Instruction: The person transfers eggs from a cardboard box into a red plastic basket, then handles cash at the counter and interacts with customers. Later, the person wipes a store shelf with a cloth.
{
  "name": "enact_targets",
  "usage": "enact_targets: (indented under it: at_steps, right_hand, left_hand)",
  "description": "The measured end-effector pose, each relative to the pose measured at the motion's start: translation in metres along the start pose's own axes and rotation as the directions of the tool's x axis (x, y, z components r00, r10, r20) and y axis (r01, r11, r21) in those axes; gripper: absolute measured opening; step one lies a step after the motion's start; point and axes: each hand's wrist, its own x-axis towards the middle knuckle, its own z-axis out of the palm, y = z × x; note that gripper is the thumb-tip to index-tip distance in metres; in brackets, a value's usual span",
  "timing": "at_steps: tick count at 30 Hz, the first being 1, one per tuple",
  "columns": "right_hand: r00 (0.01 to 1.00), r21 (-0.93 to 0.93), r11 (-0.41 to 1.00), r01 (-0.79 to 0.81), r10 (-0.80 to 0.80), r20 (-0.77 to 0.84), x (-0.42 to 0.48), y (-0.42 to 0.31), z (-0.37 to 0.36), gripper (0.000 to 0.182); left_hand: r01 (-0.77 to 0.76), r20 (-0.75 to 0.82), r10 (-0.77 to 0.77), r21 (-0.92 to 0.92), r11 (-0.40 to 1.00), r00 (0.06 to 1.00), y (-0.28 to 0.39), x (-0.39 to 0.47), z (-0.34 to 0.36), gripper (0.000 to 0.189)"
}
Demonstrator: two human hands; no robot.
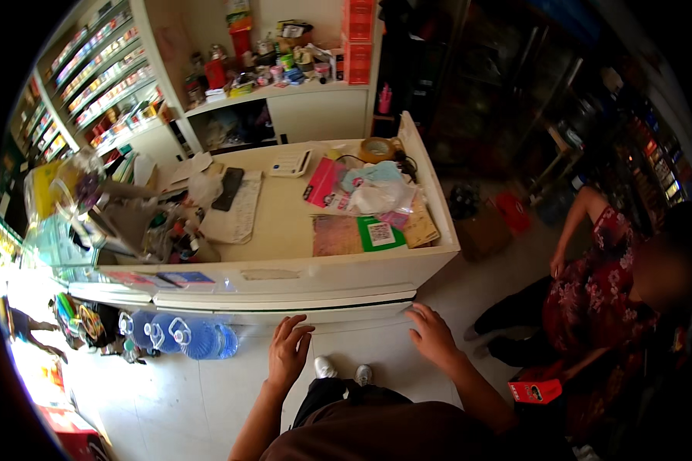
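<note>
My left hand [289,350] hangs in the air before the white shop counter [346,276], fingers apart and holding nothing. On the other side, my right hand [434,336] is also empty, with its fingertips near the counter's front corner; whether they touch it I cannot tell. On the counter top lie a dark mobile phone [228,189] on a notepad [233,222], a white calculator [290,163] and a roll of brown tape [377,150]. A pink package [323,183], a crumpled clear plastic bag [380,197] and a green card with a printed code [393,235] sit at the right.
Several large blue water bottles [199,340] stand on the floor at left. A person in a red floral top [594,294] is at my right, near a red box [534,392]. Behind the counter are cluttered shelves [219,102] and a rack of small packs [101,63].
</note>
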Motion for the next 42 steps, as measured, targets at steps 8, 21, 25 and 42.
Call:
enact_targets:
  at_steps: [8, 21, 25, 42]
  right_hand:
    - [0.944, 0.175, 0.975, -0.139, 0.183, -0.273, 0.038, 0.081, -0.069, 0.04]
    - [0.881, 0.009, 0.91, -0.415, 0.404, -0.246, 0.083, 0.433, -0.125, 0.038]
    - [0.86, 0.005, 0.865, -0.502, 0.501, -0.095, 0.105, 0.547, -0.157, 0.038]
    - [0.99, -0.003, 0.996, -0.095, 0.094, 0.109, 0.463, 0.706, -0.216, 0.039]
  left_hand:
    - [-0.132, 0.0, 0.132, -0.011, 0.991, 0.991, 0.018, 0.111, 0.054, 0.016]
    - [-0.14, 0.176, 0.155, -0.091, 0.986, 0.972, 0.132, 0.321, 0.271, 0.045]
    - [-0.004, 0.065, 0.0, 0.059, 0.998, 0.998, 0.135, 0.377, 0.346, 0.061]
    - [0.388, 0.085, -0.464, 0.428, 0.816, 0.882, 0.136, 0.492, 0.402, 0.088]
